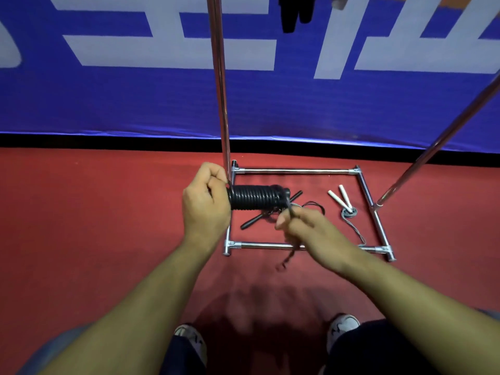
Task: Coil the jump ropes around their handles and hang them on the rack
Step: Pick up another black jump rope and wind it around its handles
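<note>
My left hand [206,205] grips one end of a black jump rope's handles, which lie level with the rope coiled tightly around them [255,197]. My right hand [305,228] pinches the loose rope end at the right end of the coil; a blurred tail [286,259] hangs below. Inside the rack's base, on the floor, lie a second black jump rope [270,212] and a grey rope with white handles [341,199]. The chrome rack [221,85] rises right behind my left hand. Dark ropes [293,12] hang at the top.
The rack's rectangular chrome base [295,171] sits on red floor [108,212], a second upright [443,136] slanting at the right. A blue banner [135,98] with white letters backs the scene. My shoes [342,327] stand near the bottom edge.
</note>
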`<state>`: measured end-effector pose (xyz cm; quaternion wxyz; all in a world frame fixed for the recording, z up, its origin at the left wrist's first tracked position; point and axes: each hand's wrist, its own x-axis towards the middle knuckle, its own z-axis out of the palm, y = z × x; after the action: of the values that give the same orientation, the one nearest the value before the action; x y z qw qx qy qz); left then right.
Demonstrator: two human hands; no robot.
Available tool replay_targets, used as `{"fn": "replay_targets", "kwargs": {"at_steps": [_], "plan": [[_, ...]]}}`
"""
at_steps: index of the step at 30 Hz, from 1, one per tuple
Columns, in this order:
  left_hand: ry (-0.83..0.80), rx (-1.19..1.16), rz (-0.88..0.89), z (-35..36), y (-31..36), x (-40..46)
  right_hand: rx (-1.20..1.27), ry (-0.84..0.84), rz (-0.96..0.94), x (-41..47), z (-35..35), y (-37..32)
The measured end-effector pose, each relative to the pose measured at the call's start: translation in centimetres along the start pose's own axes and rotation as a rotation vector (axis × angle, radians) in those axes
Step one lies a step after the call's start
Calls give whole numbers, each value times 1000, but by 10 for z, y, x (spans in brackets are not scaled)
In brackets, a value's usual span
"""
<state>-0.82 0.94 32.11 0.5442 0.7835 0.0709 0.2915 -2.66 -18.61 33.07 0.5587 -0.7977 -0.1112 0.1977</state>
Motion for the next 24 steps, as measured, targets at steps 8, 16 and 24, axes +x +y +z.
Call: {"fn": "replay_targets", "kwargs": {"at_steps": [8, 16, 24], "plan": [[75, -242, -231, -6, 10, 9, -543, 359, 41, 41, -50, 25], [171, -106, -240, 1, 0, 9, 168, 279, -155, 31, 5, 20], [166, -50, -129, 11, 13, -9, 1001, -133, 246, 18, 31, -20]]}}
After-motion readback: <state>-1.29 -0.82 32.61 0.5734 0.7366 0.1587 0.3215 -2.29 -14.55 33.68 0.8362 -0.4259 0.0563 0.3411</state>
